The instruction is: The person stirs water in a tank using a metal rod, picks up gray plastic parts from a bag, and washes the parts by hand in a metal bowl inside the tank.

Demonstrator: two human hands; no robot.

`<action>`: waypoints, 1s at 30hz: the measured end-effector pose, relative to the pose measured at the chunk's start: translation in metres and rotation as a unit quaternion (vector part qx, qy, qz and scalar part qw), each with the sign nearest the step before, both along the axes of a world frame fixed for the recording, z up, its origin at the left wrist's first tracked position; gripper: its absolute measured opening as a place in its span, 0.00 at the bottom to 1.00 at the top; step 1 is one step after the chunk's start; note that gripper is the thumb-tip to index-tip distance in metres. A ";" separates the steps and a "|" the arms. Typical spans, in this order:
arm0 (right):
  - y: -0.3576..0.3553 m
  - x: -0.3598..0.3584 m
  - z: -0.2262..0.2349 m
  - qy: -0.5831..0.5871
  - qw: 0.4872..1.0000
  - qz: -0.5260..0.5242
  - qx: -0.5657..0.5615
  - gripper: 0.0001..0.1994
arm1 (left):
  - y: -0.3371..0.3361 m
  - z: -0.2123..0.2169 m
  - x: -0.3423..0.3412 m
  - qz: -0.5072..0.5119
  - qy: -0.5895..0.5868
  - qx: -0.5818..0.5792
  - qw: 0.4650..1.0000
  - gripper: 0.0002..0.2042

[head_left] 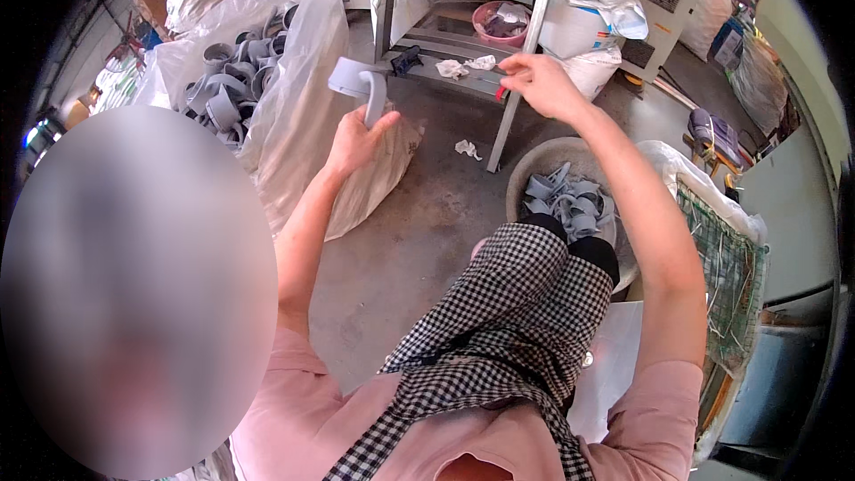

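Note:
My left hand (356, 141) is raised and closed around the curved arm of a grey plastic fitting (352, 78), which has a short ring at its top. Level with it, to the right, my right hand (545, 86) pinches a small red piece (500, 93), too little of which shows to tell its kind. The two hands are well apart. In front of my knees stands a round tub (518, 169) with several grey plastic pieces (577, 200) in it. Similar grey fittings (233, 80) fill a big clear plastic bag (312, 22) at the left.
Ahead stands a metal rack (436, 40) with a pink basin (485, 27) on it. White sacks (588, 27) are behind its right leg. Crumpled white scraps (468, 150) lie on the floor. A green mesh crate (730, 267) is at my right. A blurred oval hides the lower left.

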State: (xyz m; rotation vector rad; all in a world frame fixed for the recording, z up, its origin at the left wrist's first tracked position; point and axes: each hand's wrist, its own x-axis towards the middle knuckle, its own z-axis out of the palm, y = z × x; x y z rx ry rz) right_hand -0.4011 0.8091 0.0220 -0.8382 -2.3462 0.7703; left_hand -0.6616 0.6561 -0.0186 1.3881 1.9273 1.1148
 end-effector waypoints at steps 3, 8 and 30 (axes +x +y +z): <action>-0.007 0.023 -0.013 0.045 0.996 0.023 -0.068 0.33 | 0.002 0.016 0.051 -0.114 0.055 0.036 0.991 0.15; -0.021 0.102 -0.005 0.083 0.986 -0.065 0.129 0.34 | 0.016 0.032 0.164 -0.317 -0.013 0.105 0.943 0.12; -0.395 0.605 -0.106 0.063 0.805 -0.590 -0.012 0.18 | -0.046 -0.042 0.683 -0.829 -0.036 -0.112 0.546 0.21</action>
